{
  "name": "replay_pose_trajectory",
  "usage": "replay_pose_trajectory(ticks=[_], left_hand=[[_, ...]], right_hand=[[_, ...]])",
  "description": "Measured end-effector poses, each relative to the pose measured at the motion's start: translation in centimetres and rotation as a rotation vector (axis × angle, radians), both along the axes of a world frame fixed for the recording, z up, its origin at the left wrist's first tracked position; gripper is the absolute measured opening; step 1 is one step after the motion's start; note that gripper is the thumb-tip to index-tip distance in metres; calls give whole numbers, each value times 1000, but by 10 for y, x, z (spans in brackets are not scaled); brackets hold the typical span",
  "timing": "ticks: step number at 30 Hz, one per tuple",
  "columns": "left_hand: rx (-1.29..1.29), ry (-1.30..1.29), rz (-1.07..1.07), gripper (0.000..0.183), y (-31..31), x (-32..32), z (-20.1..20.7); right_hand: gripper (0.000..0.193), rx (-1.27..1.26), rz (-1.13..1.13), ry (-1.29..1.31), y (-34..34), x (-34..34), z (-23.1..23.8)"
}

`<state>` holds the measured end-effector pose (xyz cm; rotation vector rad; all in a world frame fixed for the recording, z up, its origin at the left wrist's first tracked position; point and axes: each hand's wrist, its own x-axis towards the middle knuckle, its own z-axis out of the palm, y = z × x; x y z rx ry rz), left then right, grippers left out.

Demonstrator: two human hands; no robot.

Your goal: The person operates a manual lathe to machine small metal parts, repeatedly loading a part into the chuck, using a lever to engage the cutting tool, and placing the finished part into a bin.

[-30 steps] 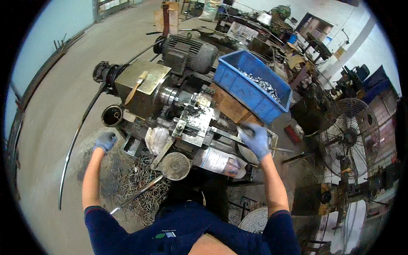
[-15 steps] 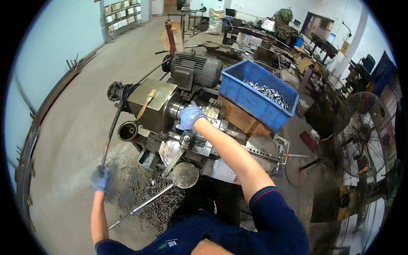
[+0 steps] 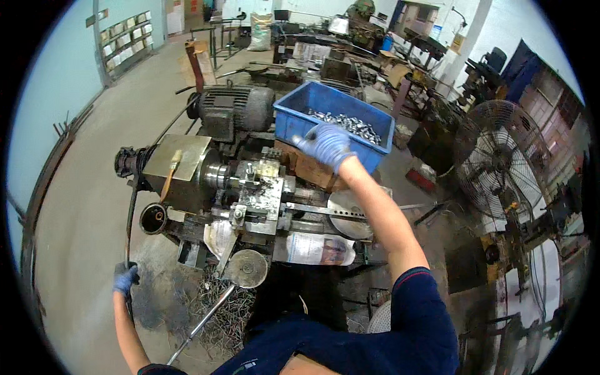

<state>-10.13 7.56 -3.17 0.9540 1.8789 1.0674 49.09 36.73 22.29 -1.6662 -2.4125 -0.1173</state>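
Note:
My left hand (image 3: 125, 279), in a blue and grey work glove, is closed round the lower part of a long dark lever (image 3: 130, 219) at the left of the lathe. My gloved right hand (image 3: 326, 145) hovers at the near side of a blue plastic bin (image 3: 334, 134). Its fingers look curled in; what they hold, if anything, is hidden. Many small shiny metal parts (image 3: 350, 125) lie in the bin. Left of this hand are the lathe's chuck (image 3: 217, 176) and its tool carriage (image 3: 259, 197), with dark chips on it.
A paintbrush (image 3: 170, 175) lies on the headstock cover (image 3: 178, 154). Behind stands an electric motor (image 3: 240, 106). A round handwheel (image 3: 247, 269) with a long metal bar (image 3: 203, 324) is close to me, above metal shavings (image 3: 219, 306). A large fan (image 3: 500, 159) stands at right.
My right hand has gone from the chuck to the right, over to the blue bin. The left hand stays on the lever, slightly lower in view. The whole view has shifted.

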Motion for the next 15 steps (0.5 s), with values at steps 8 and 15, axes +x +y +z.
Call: replay_pose_trajectory(ticks=[8, 15], left_hand=[[68, 47, 24, 25, 4, 24, 22], [81, -17, 57, 25, 18, 23, 9]], right_hand=[[45, 330, -29, 356, -30, 104, -40], [36, 69, -614, 543, -186, 283, -137]])
